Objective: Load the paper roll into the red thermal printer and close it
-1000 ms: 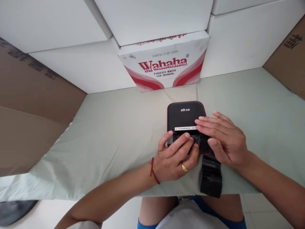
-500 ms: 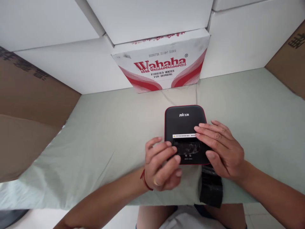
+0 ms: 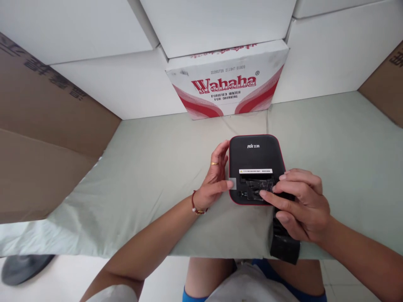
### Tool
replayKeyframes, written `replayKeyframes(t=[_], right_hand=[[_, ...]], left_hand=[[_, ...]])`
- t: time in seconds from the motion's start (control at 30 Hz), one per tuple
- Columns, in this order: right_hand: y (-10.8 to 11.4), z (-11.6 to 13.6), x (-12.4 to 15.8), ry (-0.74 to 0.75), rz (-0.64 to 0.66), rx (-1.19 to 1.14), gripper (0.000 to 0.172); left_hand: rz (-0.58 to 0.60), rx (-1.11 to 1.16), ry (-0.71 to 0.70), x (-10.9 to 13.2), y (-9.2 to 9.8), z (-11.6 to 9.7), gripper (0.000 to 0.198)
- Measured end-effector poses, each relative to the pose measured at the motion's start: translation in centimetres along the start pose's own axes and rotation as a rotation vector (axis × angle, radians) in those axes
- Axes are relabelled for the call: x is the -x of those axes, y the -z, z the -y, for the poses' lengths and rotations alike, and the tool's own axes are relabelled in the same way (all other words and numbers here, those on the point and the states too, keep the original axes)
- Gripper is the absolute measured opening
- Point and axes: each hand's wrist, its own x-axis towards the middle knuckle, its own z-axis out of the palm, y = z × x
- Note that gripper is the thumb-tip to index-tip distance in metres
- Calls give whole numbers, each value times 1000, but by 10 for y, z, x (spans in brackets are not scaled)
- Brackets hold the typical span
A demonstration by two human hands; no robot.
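Note:
A flat black printer (image 3: 256,157) with a red edge and a FEJE logo lies on the cloth. My left hand (image 3: 214,180) holds its left side, thumb on top over a small clear tab and the other fingers down along the edge. A shiny, crumpled piece of black film (image 3: 253,188) lies tilted over the printer's slot, partly covering the small icons near the front. My right hand (image 3: 304,205) has its fingertips on this film at the right. Below that hand, a black strip (image 3: 285,247) reaches to the table's front edge, its upper end hidden.
A Wahaha water carton (image 3: 229,90) stands behind the printer, against stacked white boxes (image 3: 103,88). Brown cardboard (image 3: 47,126) rises at the left, and another brown box (image 3: 385,88) at the right. Pale green cloth (image 3: 151,167) covers the table. A dark round base (image 3: 27,268) sits on the floor.
My left hand has moved from the slot to the printer's left side, where a clear tab now shows under the thumb. My right fingers have shifted onto the film, which now sits tilted.

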Motion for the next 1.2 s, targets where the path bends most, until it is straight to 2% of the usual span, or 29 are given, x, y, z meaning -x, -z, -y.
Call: replayKeyframes(t=[0.13,0.3,0.5,0.57,0.63,0.7,0.77,0.9,0.97,1.07,1.2], right_hand=[[2,2,-3,46,-14,-14,39],[7,-1,-4,79,36,-19,40],[12,-4,-8,123,102,-43,36],[17,-3,-22,82,131,-153,27],[23,-3,-43,-70,170,-238,20],[26,-6,-67,-252,256,-190,23],[22,-10,-90,-363,436,2,24],[-3,-12,-126,-408,940,459,23],[-16,-11,-136,-396,1091,556,25],[-31,-11,-142,-372,1170,583,25],[-32,-9,-139,-405,1088,600,26]], left_hand=[[28,101,58,-1,-1,-2,110],[50,176,139,-1,-7,-3,106],[28,115,72,0,-8,6,103],[38,116,70,1,-7,11,104],[36,131,69,2,-8,16,106],[33,152,67,2,-9,19,107],[34,179,53,1,-10,20,105],[23,196,36,0,-13,21,105],[21,192,35,-1,-14,22,106],[22,228,21,-1,-14,23,106],[17,333,30,0,-15,21,106]])
